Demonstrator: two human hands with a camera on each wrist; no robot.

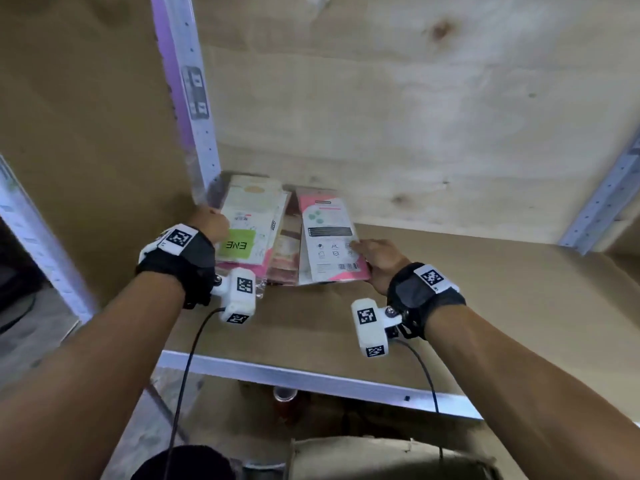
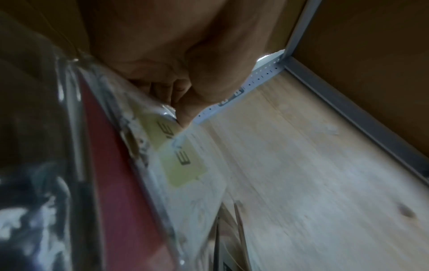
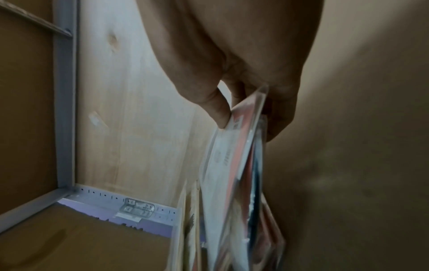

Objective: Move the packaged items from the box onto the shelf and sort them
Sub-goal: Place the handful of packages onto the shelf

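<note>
Flat packaged items lie in the back left corner of the brown shelf board (image 1: 485,306). My left hand (image 1: 216,225) grips the left edge of a white package with a green label (image 1: 242,233), which tops the left stack. In the left wrist view its thumb (image 2: 185,110) lies on the green-label package (image 2: 183,161). My right hand (image 1: 367,252) pinches the right edge of a pink-and-white package (image 1: 329,237), tilted up off the shelf. In the right wrist view the thumb (image 3: 216,108) and fingers hold that pink-and-white package (image 3: 223,165) with more packs behind it.
Brownish packs (image 1: 285,254) lie between the two held packages. A perforated metal upright (image 1: 194,98) stands at the back left corner, and a plywood panel (image 1: 415,116) closes the back. A metal rail (image 1: 311,375) edges the shelf front. A beige box rim (image 1: 381,455) shows below.
</note>
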